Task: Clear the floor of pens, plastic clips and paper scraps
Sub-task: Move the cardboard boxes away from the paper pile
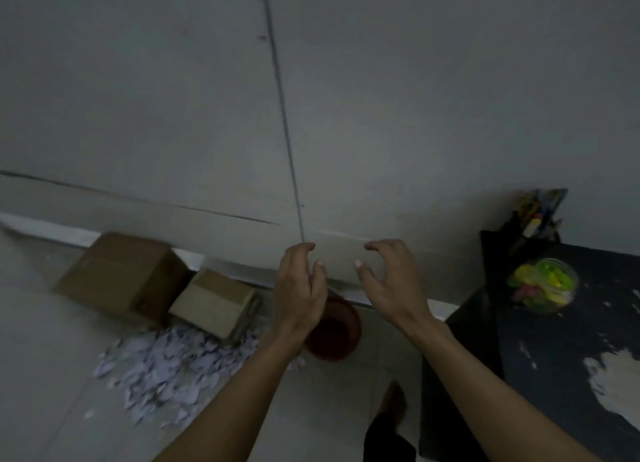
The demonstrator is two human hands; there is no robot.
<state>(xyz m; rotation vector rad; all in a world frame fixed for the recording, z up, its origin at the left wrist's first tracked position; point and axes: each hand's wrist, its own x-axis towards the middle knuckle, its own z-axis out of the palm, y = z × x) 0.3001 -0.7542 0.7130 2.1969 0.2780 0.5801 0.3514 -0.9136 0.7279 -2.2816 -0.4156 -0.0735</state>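
Note:
A heap of pale paper scraps (pixel 166 368) lies on the tiled floor at the lower left, in front of the boxes. My left hand (pixel 299 288) and my right hand (pixel 388 281) are raised side by side in front of the wall, well above the floor, fingers loosely curled, holding nothing. Below my left hand stands a red-brown bucket (pixel 337 333); its inside is dark. On the black table at the right a clear jar (pixel 542 286) holds green, yellow and pink plastic clips. A black holder (pixel 533 219) with pens stands behind it.
Two cardboard boxes, a big one (pixel 121 274) and a smaller one (pixel 216 302), sit against the wall at the left. The black table (pixel 571 357) with worn paint fills the right side. My foot (pixel 393 402) stands on the floor beside the table.

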